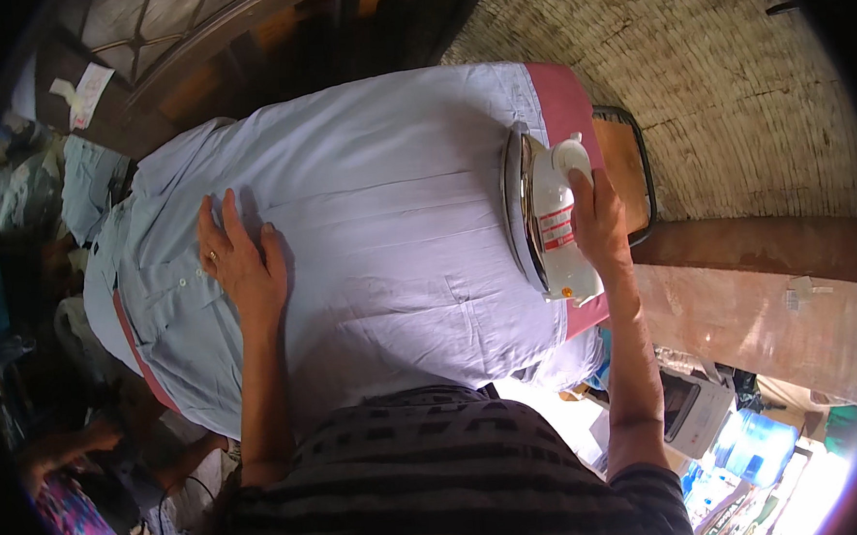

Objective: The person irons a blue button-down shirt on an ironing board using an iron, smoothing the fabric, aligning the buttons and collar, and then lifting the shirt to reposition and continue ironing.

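A light blue buttoned shirt (387,221) lies spread over a padded board with a red cover (567,105), which shows at the right end and along the left edge. My left hand (242,263) rests on the shirt beside its small buttons, fingers spread and holding nothing. At the right end, my right hand (601,222) is wrapped round the handle of a white clothes iron (551,198). The iron is tilted, its metal soleplate edge turned to the left. Whether it touches the cloth I cannot tell.
Behind the board's right end stands a chair (627,165) against a woven wall (710,88). Dark carved wood (184,48) borders the far left. Piled cloth (90,183) lies left. Another person's arm (75,451) shows lower left. A blue water jug (758,446) stands lower right.
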### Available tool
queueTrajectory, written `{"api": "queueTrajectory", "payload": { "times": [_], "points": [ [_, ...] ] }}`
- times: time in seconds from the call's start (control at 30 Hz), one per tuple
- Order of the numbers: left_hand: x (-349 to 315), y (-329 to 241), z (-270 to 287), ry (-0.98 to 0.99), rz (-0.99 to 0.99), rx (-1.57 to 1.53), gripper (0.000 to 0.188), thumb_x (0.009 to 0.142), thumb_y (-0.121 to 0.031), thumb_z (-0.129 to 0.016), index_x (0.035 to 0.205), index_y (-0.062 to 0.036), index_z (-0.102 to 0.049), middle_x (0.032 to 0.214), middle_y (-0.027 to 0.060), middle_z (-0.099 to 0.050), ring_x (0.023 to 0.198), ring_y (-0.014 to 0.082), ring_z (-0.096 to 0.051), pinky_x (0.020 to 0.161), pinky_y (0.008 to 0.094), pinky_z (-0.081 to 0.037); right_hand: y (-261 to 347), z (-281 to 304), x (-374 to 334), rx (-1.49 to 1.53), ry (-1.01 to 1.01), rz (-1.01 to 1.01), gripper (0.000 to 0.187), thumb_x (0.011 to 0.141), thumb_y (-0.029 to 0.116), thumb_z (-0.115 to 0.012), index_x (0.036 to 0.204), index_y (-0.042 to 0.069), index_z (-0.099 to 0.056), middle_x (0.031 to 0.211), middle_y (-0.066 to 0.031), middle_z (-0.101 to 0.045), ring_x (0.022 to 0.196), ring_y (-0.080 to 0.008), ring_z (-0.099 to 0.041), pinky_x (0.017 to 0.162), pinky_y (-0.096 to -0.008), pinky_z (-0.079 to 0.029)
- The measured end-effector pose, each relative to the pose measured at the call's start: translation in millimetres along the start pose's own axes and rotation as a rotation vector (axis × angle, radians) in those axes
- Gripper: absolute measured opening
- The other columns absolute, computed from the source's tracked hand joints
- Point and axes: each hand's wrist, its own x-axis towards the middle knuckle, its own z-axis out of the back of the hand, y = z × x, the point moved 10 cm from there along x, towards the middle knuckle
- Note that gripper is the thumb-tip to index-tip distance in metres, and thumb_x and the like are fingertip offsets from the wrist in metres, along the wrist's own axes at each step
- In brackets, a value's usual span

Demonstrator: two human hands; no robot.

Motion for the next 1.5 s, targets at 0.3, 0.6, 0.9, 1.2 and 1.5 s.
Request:
{"api": "queueTrajectory", "payload": {
  "times": [0.3,0.6,0.9,1.2,1.5],
  "points": [
    [-5.0,6.4,3.1,-0.074,-0.012,-0.010,0.061,0.090,-0.021,-0.061,0.146,-0.0068,-0.044,0.150,0.0228,-0.039,0.140,0.0385,-0.036,0.113,0.0498,-0.023,-115.9,2.8,-71.4,0.544,0.337,-0.605,0.032,0.101,0.030,-0.055,0.097,-0.002,-0.058,0.059,-0.0125,-0.053,0.049,-0.0248,-0.053,0.045,-0.0382,-0.041],
    [-28.9,-157.7,-16.5,-0.024,-0.319,-0.197,0.037,0.084,-0.017,-0.070,0.120,-0.0114,-0.065,0.132,0.0146,-0.056,0.121,0.0371,-0.053,0.097,0.0522,-0.040,-222.1,22.2,-52.7,0.479,0.350,-0.698,0.047,0.103,0.043,-0.051,0.085,0.000,-0.054,0.054,-0.0053,-0.050,0.046,-0.0140,-0.051,0.044,-0.0332,-0.041],
    [-83.3,-284.1,-107.3,0.208,-0.516,-0.371,0.032,0.085,-0.022,-0.071,0.116,-0.0154,-0.066,0.127,0.0061,-0.054,0.119,0.0299,-0.051,0.094,0.0499,-0.042,-269.6,-24.9,-29.4,0.598,0.244,-0.719,0.047,0.103,0.044,-0.049,0.085,0.001,-0.054,0.056,-0.0031,-0.051,0.048,-0.0133,-0.050,0.043,-0.0319,-0.040],
    [-106.8,-345.4,-137.3,0.421,-0.656,-0.229,0.045,0.080,-0.016,-0.071,0.124,-0.0193,-0.065,0.137,0.0052,-0.047,0.120,0.0288,-0.046,0.092,0.0448,-0.043,-295.8,-38.1,-27.2,0.687,0.300,-0.736,0.044,0.103,0.043,-0.050,0.081,0.005,-0.052,0.055,0.0001,-0.044,0.044,-0.0104,-0.041,0.042,-0.0293,-0.036],
    [-117.7,-367.7,-143.1,0.495,-0.730,-0.179,0.029,0.084,-0.020,-0.069,0.112,-0.0149,-0.068,0.122,0.0054,-0.050,0.114,0.0257,-0.048,0.089,0.0412,-0.045,-311.6,-45.8,-40.0,0.493,0.307,-0.720,0.046,0.103,0.041,-0.052,0.094,-0.003,-0.058,0.061,-0.0091,-0.056,0.054,-0.0162,-0.057,0.050,-0.0342,-0.045]
  ]
}}
